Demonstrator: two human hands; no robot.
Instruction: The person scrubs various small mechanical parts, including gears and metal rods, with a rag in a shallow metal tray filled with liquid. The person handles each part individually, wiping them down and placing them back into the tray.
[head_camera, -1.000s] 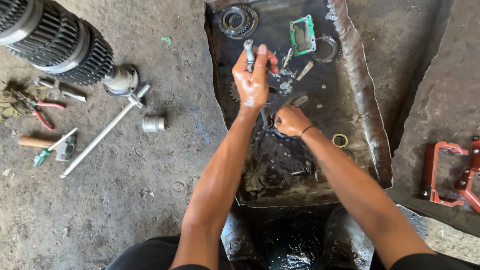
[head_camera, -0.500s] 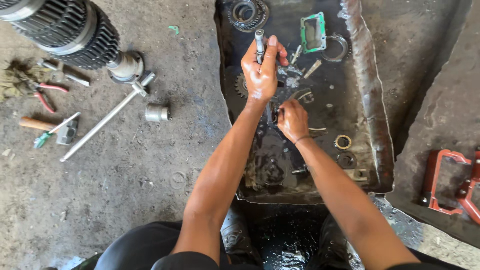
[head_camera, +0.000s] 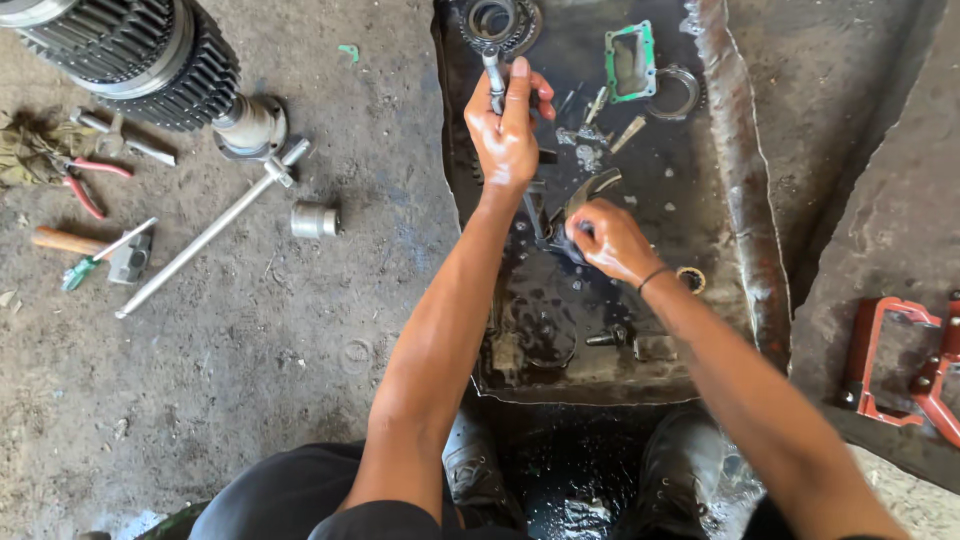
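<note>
My left hand (head_camera: 507, 125) is closed round a steel rod (head_camera: 494, 74) that runs from above the fist down to a curved fork-shaped metal part (head_camera: 592, 190). My right hand (head_camera: 607, 240) grips the lower end of that fork part. Both hands are over a shallow black oily metal tray (head_camera: 735, 215) on the ground. In the tray lie a green-rimmed rectangular plate (head_camera: 630, 62), a toothed ring gear (head_camera: 493, 20), a thin ring (head_camera: 678, 90) and several small bolts and pins.
On the dirt floor to the left are a large gear shaft (head_camera: 140, 55), a long T-handle bar (head_camera: 205, 235), a socket (head_camera: 314, 220), a hammer (head_camera: 85, 245), red pliers (head_camera: 85, 185) and a rag. A red metal bracket (head_camera: 905, 365) lies at the right. My shoes (head_camera: 660, 470) are below the tray.
My left hand with the rod has risen toward the far end of the tray. My right hand has shifted slightly right, still on the fork part. The camera view has drifted.
</note>
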